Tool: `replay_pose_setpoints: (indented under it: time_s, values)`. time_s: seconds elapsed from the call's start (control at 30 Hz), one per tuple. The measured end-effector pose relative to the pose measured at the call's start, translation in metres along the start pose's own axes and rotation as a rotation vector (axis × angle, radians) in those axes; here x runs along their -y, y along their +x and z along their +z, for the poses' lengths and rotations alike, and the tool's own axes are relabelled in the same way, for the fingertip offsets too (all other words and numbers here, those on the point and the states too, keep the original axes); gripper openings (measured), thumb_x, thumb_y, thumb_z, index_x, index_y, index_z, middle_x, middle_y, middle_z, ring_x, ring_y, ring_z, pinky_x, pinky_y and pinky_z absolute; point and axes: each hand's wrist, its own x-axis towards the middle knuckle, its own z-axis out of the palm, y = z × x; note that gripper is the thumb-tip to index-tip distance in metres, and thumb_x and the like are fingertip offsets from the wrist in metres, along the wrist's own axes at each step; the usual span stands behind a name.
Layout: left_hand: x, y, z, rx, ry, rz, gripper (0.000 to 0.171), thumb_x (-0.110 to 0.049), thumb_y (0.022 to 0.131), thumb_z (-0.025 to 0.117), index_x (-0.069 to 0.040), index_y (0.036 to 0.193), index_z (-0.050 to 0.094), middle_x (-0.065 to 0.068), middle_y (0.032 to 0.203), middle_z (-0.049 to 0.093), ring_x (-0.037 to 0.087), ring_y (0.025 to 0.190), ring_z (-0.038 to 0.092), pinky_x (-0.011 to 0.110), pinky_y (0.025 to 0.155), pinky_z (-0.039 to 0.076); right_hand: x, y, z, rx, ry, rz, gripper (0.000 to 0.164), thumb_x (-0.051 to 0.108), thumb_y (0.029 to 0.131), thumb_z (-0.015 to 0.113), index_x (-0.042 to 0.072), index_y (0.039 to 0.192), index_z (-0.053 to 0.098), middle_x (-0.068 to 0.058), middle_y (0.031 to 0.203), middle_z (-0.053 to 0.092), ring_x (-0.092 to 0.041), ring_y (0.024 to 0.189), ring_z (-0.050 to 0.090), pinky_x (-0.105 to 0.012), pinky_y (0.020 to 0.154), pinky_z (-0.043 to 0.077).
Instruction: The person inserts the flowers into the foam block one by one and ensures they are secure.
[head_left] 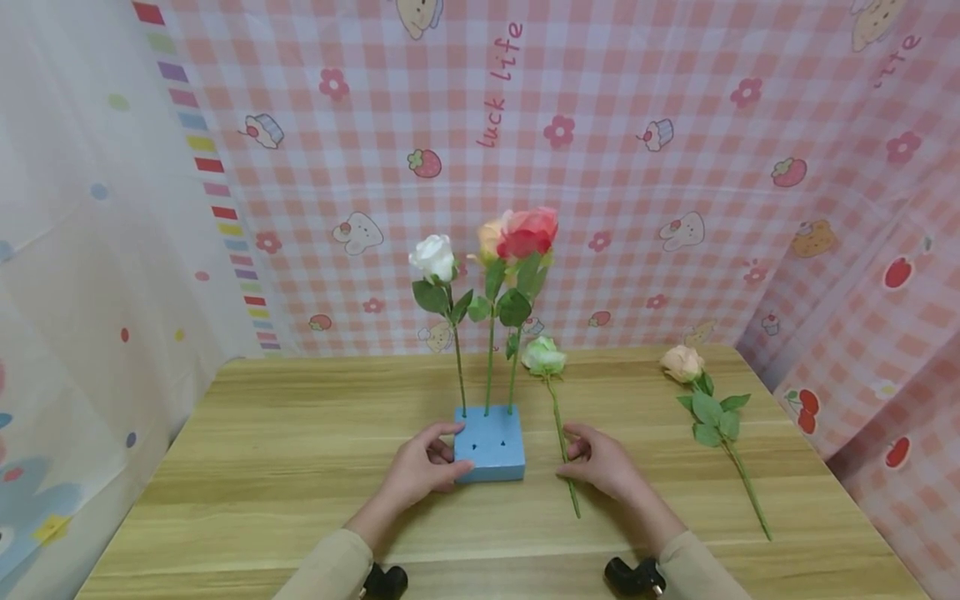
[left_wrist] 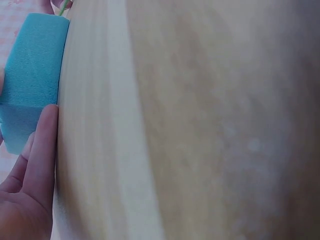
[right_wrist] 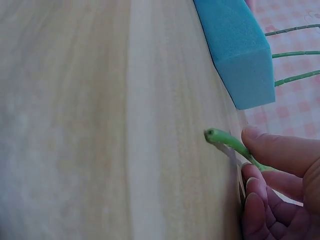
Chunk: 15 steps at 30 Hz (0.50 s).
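Note:
A light blue foam block [head_left: 489, 464] stands on the table, with a white rose [head_left: 433, 257], a peach flower [head_left: 491, 237] and a red-pink flower [head_left: 529, 234] upright along its far edge. Two small holes show in its top, nearer the front. My left hand [head_left: 415, 469] holds the block at its left side, thumb near the front corner. Right of the block, my right hand [head_left: 606, 467] pinches the stem of a pale green rose [head_left: 544, 357] between thumb and fingers. In the right wrist view, the cut end of that green stem [right_wrist: 220, 136] sticks out past the thumb.
A peach rose with leaves [head_left: 682, 364] lies on the right part of the wooden table [head_left: 300, 433]. Behind the table hangs a pink checked cloth [head_left: 615, 83]; a white patterned cloth [head_left: 82, 275] hangs at the left.

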Motion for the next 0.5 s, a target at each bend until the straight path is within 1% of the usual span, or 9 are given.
replay_pose_setpoints:
  time_s: [0.13, 0.37, 0.5]
  values:
    - [-0.0003, -0.0003, -0.0005, 0.003, -0.001, 0.003, 0.061, -0.015, 0.081, 0.084, -0.01, 0.136, 0.059, 0.014, 0.095, 0.059, 0.021, 0.079, 0.06, 0.036, 0.062, 0.062, 0.0025, -0.0007, 0.0006, -0.019, -0.023, -0.001, 0.065, 0.005, 0.076, 0.085, -0.007, 0.133, 0.056, -0.002, 0.082, 0.061, -0.015, 0.072, 0.054, -0.026, 0.062, 0.047]
    - [-0.0006, -0.0006, -0.0003, 0.006, 0.005, 0.007, 0.061, -0.015, 0.081, 0.084, -0.009, 0.136, 0.058, 0.013, 0.095, 0.059, 0.021, 0.079, 0.06, 0.035, 0.062, 0.062, 0.0052, -0.0015, 0.0017, -0.039, -0.048, 0.021, 0.056, 0.005, 0.077, 0.084, -0.005, 0.127, 0.061, 0.001, 0.077, 0.061, -0.013, 0.067, 0.054, -0.024, 0.055, 0.047]
    - [-0.0023, -0.0014, 0.0001, 0.002, 0.008, 0.004, 0.061, -0.015, 0.081, 0.084, -0.01, 0.137, 0.058, 0.013, 0.095, 0.059, 0.022, 0.08, 0.059, 0.035, 0.062, 0.062, 0.0057, -0.0027, 0.0007, -0.038, -0.034, 0.038, 0.053, 0.005, 0.077, 0.084, -0.005, 0.125, 0.063, 0.001, 0.076, 0.061, -0.013, 0.067, 0.055, -0.024, 0.054, 0.047]
